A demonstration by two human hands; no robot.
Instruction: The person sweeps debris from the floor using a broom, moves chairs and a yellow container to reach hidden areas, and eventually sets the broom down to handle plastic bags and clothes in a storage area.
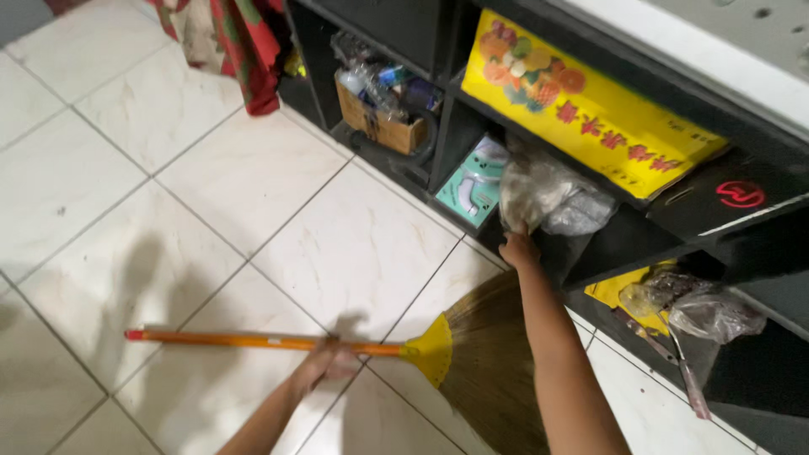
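My left hand [327,364] is closed around the orange handle of a broom [253,340], held level above the white tiled floor [168,194]. The broom's yellow collar [430,349] and brown bristle fan [493,362] lie to the right, partly behind my right forearm. My right hand [518,246] reaches into the black shelf unit [640,244] and grips the lower edge of a crumpled clear plastic bag [548,195] in an open compartment.
A yellow flat package [590,109] leans on the shelf above. A pale green box [474,181] and a cardboard box of items [383,118] fill the left compartments. More plastic bags [704,310] lie lower right. Red patterned cloth [240,46] hangs at the top.
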